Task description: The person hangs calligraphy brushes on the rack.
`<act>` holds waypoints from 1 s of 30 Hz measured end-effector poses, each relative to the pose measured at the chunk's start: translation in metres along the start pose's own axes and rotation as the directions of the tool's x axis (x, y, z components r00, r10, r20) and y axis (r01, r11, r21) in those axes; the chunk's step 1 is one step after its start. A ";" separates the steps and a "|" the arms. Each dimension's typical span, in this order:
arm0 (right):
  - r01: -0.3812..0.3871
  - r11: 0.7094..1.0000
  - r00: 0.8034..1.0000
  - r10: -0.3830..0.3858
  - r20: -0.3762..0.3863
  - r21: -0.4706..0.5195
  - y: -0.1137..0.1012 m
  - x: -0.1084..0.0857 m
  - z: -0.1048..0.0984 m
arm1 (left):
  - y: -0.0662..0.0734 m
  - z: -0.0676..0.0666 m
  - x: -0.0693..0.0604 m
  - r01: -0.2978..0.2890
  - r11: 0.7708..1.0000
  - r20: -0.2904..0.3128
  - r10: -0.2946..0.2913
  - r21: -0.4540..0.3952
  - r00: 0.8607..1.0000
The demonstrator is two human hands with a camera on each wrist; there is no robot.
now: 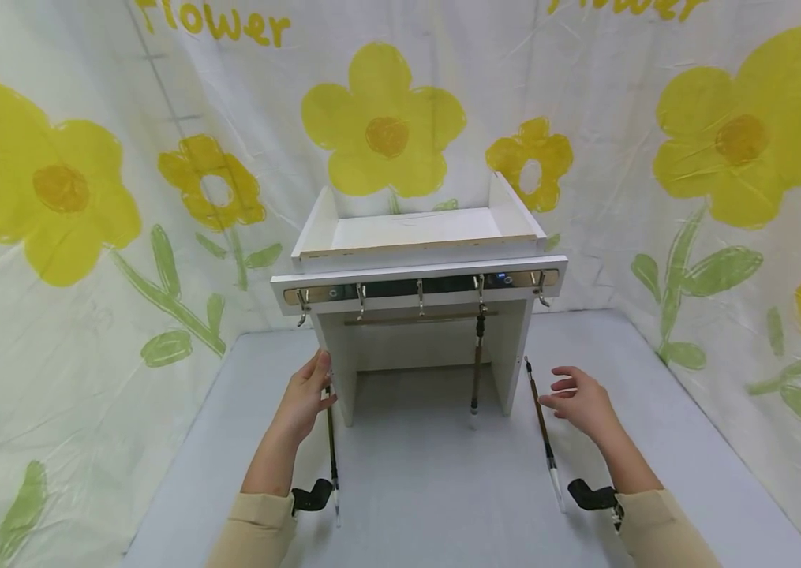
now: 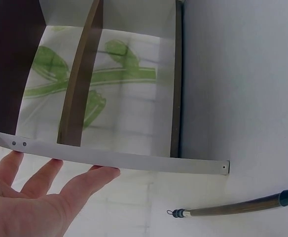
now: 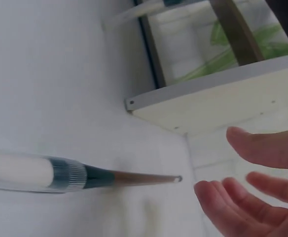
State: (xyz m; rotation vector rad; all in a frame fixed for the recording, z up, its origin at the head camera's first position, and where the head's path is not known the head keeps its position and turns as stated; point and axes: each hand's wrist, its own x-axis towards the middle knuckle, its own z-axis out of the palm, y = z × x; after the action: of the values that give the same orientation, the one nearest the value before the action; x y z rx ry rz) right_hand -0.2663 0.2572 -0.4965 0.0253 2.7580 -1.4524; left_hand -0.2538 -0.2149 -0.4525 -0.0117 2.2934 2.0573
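Note:
A white shelf stand (image 1: 343, 363) carries a front rail with a row of metal hooks (image 1: 420, 298). From a hook right of centre hangs a calligraphy brush (image 1: 477, 359), tip down. My left hand (image 1: 306, 397) is at the stand's left side panel (image 2: 149, 164), its fingertips at the outer face and the fingers loosely extended. Just below that hand a second brush (image 1: 332, 450) lies on the table. My right hand (image 1: 580, 401) has relaxed, slightly bent fingers and holds nothing. Beside it, apart from the fingers, lies a third brush (image 3: 144, 178) with a loop at its handle end.
The stand rests on a pale table (image 1: 414, 489). Its upper tray (image 1: 414, 229) has raised sides. A flower-printed curtain (image 1: 585, 158) surrounds the back and both sides. Black wrist cameras (image 1: 592, 495) are strapped to both wrists.

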 end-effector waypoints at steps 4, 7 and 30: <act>-0.050 0.998 0.998 0.051 0.026 -0.024 0.008 0.006 0.007 | 0.000 0.001 0.000 -0.006 1.000 0.003 0.006 0.003 1.000; -0.077 0.996 0.996 0.078 0.037 -0.037 0.012 0.009 0.011 | 0.000 0.001 -0.001 -0.011 1.000 0.002 0.011 0.007 1.000; -0.096 0.969 0.990 0.117 0.080 -0.229 0.018 0.018 0.032 | 0.001 0.002 -0.002 -0.013 1.000 -0.006 0.013 0.002 1.000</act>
State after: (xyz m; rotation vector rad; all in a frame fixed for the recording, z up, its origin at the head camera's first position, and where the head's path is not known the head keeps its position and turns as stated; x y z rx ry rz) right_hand -0.2833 0.2410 -0.5306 0.0974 2.7776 -1.0821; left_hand -0.2523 -0.2132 -0.4515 -0.0034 2.3051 2.0641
